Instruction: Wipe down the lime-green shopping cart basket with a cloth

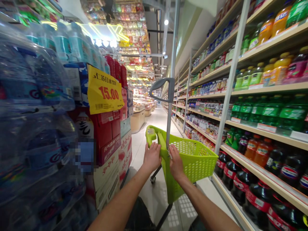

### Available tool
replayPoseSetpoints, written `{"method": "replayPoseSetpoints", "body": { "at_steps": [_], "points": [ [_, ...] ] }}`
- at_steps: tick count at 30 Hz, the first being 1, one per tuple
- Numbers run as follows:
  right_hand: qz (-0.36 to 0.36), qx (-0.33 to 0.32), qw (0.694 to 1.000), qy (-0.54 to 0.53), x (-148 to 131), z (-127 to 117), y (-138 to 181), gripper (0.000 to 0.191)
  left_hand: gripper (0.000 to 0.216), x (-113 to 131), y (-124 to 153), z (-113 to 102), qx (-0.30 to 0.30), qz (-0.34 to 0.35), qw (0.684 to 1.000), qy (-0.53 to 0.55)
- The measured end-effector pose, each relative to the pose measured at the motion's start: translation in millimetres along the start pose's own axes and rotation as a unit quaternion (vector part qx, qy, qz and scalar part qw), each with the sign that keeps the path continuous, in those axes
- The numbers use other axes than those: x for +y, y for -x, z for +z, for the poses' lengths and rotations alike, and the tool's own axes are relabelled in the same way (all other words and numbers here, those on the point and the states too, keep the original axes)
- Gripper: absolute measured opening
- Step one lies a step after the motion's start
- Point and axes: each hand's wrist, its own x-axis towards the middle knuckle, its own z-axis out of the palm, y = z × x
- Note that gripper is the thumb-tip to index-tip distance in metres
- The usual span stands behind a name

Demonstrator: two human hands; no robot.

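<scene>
In front of me stands a lime-green plastic shopping cart [202, 162] with a perforated basket on dark legs and casters. A grey pole [169, 126] rises from its near rim, with a grey loop handle [171, 90] partway up. To the left of the pole, my left hand [152, 157] is closed over the cart's near edge, fingers curled on the green plastic. My right hand [176, 162] grips the same edge just right of the pole, its fingertips beside the pole's base. The basket's inside is only partly visible.
Shelves of bottled drinks [269, 110] line the right side close to the cart. At left rise shrink-wrapped water bottles [40, 141] and stacked drink cartons [108, 134] with a yellow price sign [104, 90]. A tiled aisle floor [157, 117] runs ahead past display counters [137, 120].
</scene>
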Motion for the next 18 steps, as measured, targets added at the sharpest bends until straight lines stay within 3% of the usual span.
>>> {"method": "replayPoseSetpoints", "body": {
  "at_steps": [3, 6, 8, 11, 14, 16, 18],
  "points": [
    [-0.045, -0.029, 0.999, 0.005, 6.1, -14.1, 35.8, 0.059, 0.050, 5.0, 1.8, 2.4, 0.000, 0.027, 0.999, 0.017],
    [-0.077, -0.099, 0.992, 0.029, 26.6, -23.8, 83.8, 0.060, 0.053, 9.9, 1.7, 6.0, 0.001, 0.031, 0.999, 0.031],
    [-0.080, -0.116, 0.989, 0.038, 32.3, -31.1, 97.6, 0.060, 0.053, 11.5, 0.7, 8.0, 0.001, 0.035, 0.999, 0.038],
    [-0.051, -0.062, 0.996, 0.031, 18.5, -45.2, 71.5, 0.059, 0.052, 8.9, -1.6, 8.6, 0.008, 0.027, 0.998, 0.057],
    [-0.064, -0.033, 0.997, 0.010, -1.5, -53.1, 30.0, 0.054, 0.050, 2.3, -3.4, 7.5, 0.034, -0.041, 0.996, 0.070],
    [-0.085, -0.066, 0.994, 0.013, -4.8, -51.2, 26.5, 0.051, 0.047, -1.5, -3.7, 6.4, 0.040, -0.059, 0.995, 0.073],
    [-0.104, -0.126, 0.986, 0.020, -0.4, -46.8, 42.5, 0.049, 0.043, -4.2, -3.5, 5.1, 0.039, -0.045, 0.996, 0.073]
  ]
}}
